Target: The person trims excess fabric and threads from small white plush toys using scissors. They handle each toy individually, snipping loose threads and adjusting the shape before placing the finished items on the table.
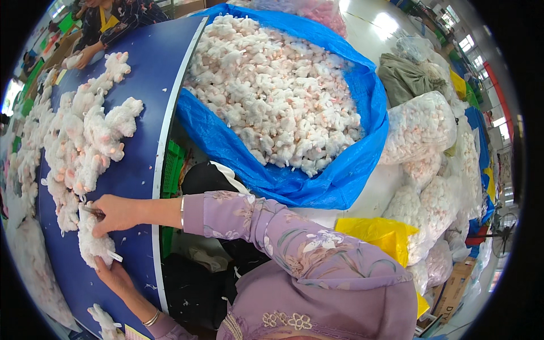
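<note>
A blue worktop (141, 85) with a white edge is seen in a crowded workroom; on it, near its lower end, a white plush toy (90, 241) with a small white tag is held, fluffy and limp; it is pinched from above by the right hand (113, 214), whose fingers are closed on its top together with a thin dark tool; it is gripped from below by the left hand (116, 277), fingers curled onto its lower end. One heap of like toys (85, 136), too many to be counted, is spread just beyond; one blue bag (283, 96) full of them stands beside the worktop; several clear sacks (422, 127) are stacked further right; a second person (107, 22) is seated at the far end.
</note>
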### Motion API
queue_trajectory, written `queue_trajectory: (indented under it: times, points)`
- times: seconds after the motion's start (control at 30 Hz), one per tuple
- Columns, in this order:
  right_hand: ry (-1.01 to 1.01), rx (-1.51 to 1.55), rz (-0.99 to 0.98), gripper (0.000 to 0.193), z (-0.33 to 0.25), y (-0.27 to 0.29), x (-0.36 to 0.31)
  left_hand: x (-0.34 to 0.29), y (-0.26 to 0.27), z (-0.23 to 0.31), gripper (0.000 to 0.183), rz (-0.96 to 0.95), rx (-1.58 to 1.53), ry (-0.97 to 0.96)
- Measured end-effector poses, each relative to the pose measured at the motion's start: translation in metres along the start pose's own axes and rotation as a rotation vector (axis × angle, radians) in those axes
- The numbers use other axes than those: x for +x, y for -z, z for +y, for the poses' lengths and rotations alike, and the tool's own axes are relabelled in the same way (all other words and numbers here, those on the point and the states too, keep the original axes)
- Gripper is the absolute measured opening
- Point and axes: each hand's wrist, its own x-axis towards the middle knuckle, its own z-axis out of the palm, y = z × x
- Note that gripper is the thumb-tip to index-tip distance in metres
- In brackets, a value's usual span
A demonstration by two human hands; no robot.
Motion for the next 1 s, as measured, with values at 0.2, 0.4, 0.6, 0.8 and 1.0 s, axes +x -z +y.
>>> queue_trajectory:
  times: [0.2, 0.4, 0.6, 0.8, 1.0]
  points:
    - [-0.019, -0.235, 0.09, 0.027, -0.007, 0.018, -0.001, 0.003, -0.035, -0.005, 0.051, -0.123, -0.024, -0.02]
    - [-0.011, -0.324, 0.157, 0.028, -0.007, 0.032, -0.002, 0.019, -0.059, 0.009, 0.055, -0.09, 0.248, -0.088]
    - [-0.033, -0.254, 0.252, 0.029, -0.001, 0.031, 0.004, 0.021, -0.067, 0.003, 0.031, -0.045, 0.445, -0.189]
    - [-0.366, 0.127, 0.098, 0.019, -0.003, 0.029, 0.003, 0.009, -0.079, 0.004, 0.015, 0.083, 0.36, -0.304]
    - [-0.32, 0.229, 0.078, 0.017, -0.002, 0.007, 0.008, -0.001, -0.049, 0.02, 0.019, 0.054, 0.166, -0.154]
